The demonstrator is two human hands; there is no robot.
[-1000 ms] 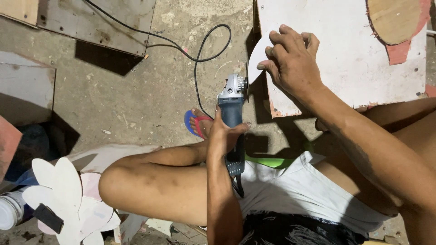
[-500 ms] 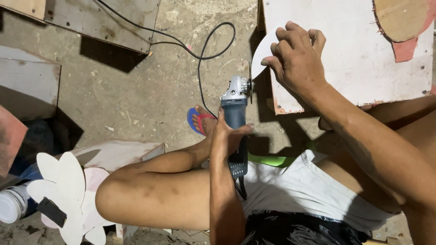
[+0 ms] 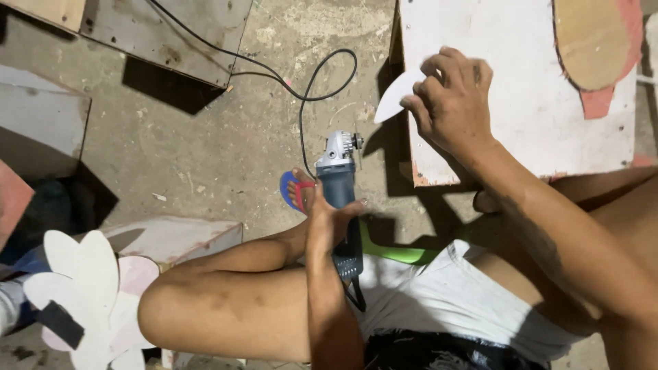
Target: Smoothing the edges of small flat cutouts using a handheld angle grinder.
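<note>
Blue grinder (image 3: 340,199) gripped (left hand (image 3: 327,218)), white cutout (image 3: 396,96) pinched

Angle grinder (image 3: 340,199): blue body, silver-grey head, trailed by a black cable (image 3: 308,89). Board (image 3: 521,82) at far right: painted white, worn, with a tan patch edged in salmon pink. Small cut piece (image 3: 396,96): white. Sandal (image 3: 291,190): blue with red strap. Shorts (image 3: 452,301): pale grey-white. Flower-shaped cut-outs (image 3: 82,288) at near left: white and pale pink. Floor (image 3: 205,151): mottled grey-brown.
</note>
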